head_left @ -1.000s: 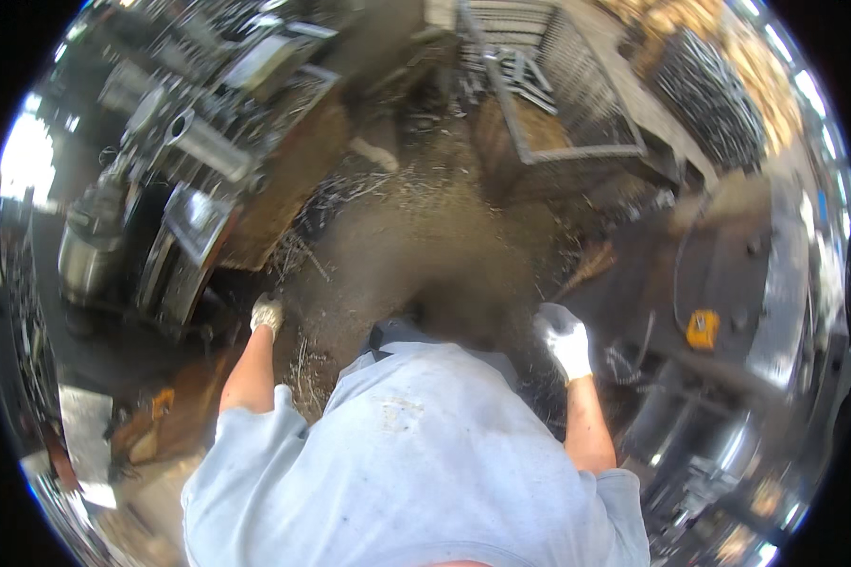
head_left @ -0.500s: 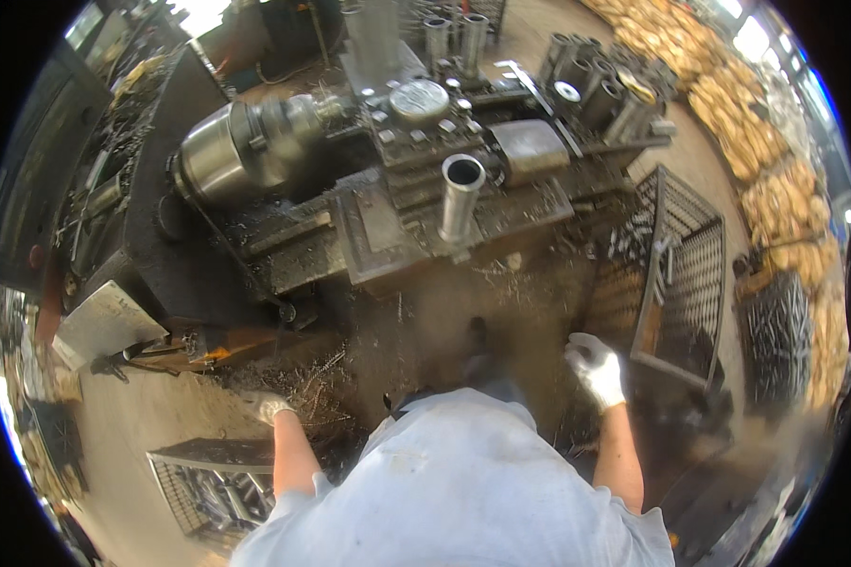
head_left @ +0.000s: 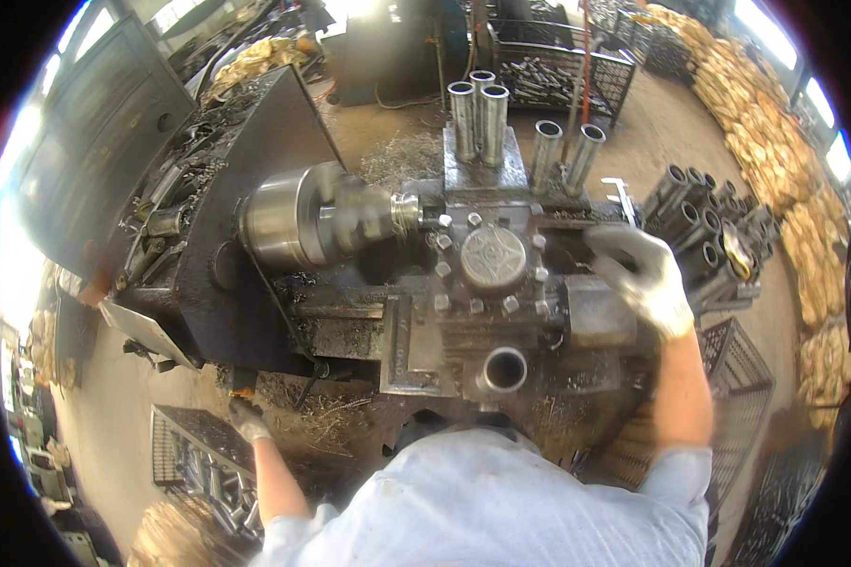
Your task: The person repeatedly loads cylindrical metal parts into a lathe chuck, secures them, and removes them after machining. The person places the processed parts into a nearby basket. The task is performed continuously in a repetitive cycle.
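My right hand (head_left: 645, 276), in a pale glove, reaches over the right end of a lathe's tool carriage. Its fingers are blurred but look apart, with nothing visible in them. Just beyond it lies a caliper (head_left: 620, 197). My left hand (head_left: 248, 419), gloved with darkened fingers, hangs low at the left, above a crate; its fingers are too unclear to read. Between the hands sits the square tool post (head_left: 493, 257) with bolts around its round cap. A metal tube (head_left: 504, 369) stands upright on the near side of the carriage. The chuck (head_left: 288, 219) at left looks blurred.
Several tubes (head_left: 477, 123) stand on a plate behind the tool post. More tubes (head_left: 709, 227) cluster at the right. A mesh crate (head_left: 175, 444) with metal parts is at lower left, another mesh crate (head_left: 742, 369) at right. Stacked tan bundles (head_left: 816, 255) line the right side.
My right hand has risen from low at the right to above the carriage, near the caliper. The view has shifted closer over the machine. My left hand stays low at the left.
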Demonstrator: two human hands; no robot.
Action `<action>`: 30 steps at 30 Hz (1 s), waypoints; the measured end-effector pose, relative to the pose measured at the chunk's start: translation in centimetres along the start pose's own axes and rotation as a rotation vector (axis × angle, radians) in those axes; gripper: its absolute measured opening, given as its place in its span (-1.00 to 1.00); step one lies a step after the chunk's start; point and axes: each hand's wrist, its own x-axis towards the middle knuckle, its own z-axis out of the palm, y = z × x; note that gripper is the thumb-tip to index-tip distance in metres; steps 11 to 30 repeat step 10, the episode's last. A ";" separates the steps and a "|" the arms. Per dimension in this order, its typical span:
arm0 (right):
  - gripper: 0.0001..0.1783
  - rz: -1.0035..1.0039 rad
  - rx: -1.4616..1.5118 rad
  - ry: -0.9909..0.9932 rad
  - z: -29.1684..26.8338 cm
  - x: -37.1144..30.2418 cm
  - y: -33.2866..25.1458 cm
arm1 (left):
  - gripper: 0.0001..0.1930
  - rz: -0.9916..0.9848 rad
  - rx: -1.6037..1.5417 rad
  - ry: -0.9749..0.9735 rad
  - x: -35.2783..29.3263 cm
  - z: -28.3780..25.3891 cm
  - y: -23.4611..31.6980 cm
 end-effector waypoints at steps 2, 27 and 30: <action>-0.61 -0.401 -0.162 -0.175 2.4 7.6 -1.2 | -0.63 -0.445 -0.380 -0.271 2.7 -1.3 1.2; -0.41 -0.224 -0.998 -1.233 17.9 22.3 -8.7 | -0.14 0.004 0.109 -0.095 -7.1 0.2 -1.2; -0.41 -0.224 -0.998 -1.233 17.9 22.3 -8.7 | -0.14 0.004 0.109 -0.095 -7.1 0.2 -1.2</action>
